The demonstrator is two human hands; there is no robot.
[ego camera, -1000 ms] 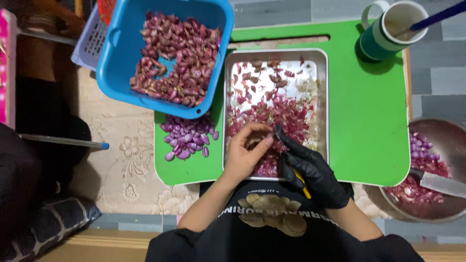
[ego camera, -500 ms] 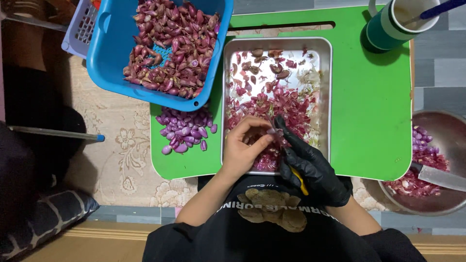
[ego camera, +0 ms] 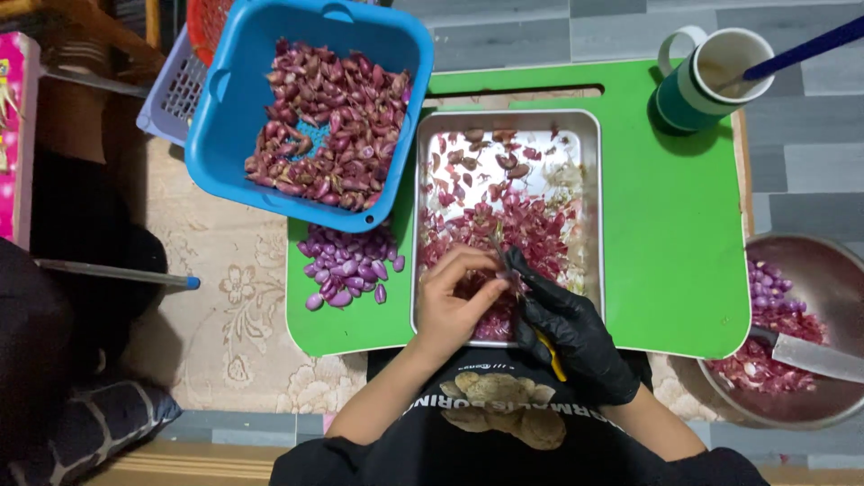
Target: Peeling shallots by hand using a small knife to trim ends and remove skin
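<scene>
My bare left hand (ego camera: 459,301) pinches a small shallot over the near end of a metal tray (ego camera: 596,162) littered with purple-red skins. My right hand (ego camera: 569,328), in a black glove, grips a small yellow-handled knife (ego camera: 549,353) whose blade meets the shallot at my left fingertips. The shallot itself is mostly hidden by my fingers. The tray rests on a green board (ego camera: 675,234). A pile of peeled purple shallots (ego camera: 346,267) lies on the board left of the tray. A blue basket (ego camera: 238,117) of unpeeled shallots sits above that pile.
A teal and white mug (ego camera: 697,85) with a blue-handled utensil stands at the board's far right corner. A steel bowl (ego camera: 810,270) at right holds peeled shallots, skins and a large knife (ego camera: 810,355). A lilac crate (ego camera: 175,90) lies behind the basket. A patterned mat (ego camera: 225,297) covers the floor at left.
The view has shifted slightly. Both hands stay over the tray's near end, fingers working the shallot against the knife blade.
</scene>
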